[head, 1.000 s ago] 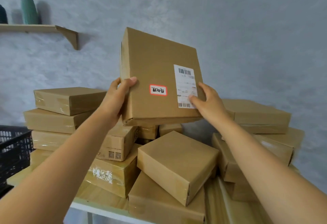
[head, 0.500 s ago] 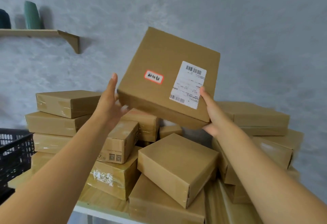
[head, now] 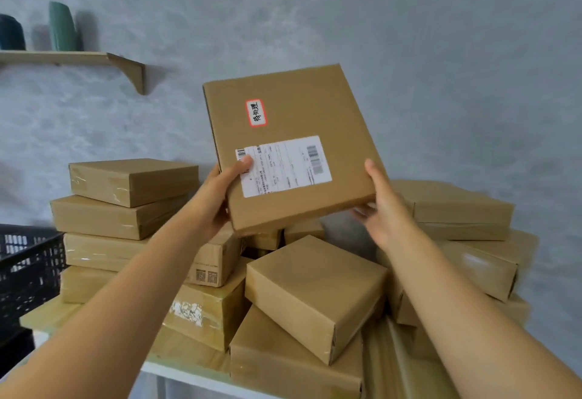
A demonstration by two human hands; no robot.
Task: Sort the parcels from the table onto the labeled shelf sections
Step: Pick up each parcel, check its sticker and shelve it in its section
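Left hand (head: 217, 192) gripped the parcel (head: 291, 146) at its lower-left corner, thumb over the shipping label (head: 283, 165). Parcel was held above the table (head: 189, 370) pile, long axis near upright. Right hand (head: 382, 206) touched the lower-right edge, fingers (head: 362, 209) loosely spread beneath.

A flat parcel (head: 289, 146) is held up above the pile of parcels (head: 315, 291), tilted, its lower left edge met by the left hand (head: 217, 192) and its lower right corner by the right hand (head: 382, 206). The pile is heaped on the table (head: 189, 370). Relative to the pile, a crate (head: 28, 269) is set just to the left, and a wall shelf (head: 72, 58) is fixed higher up to the left, with two vases (head: 61, 27) stood on it.
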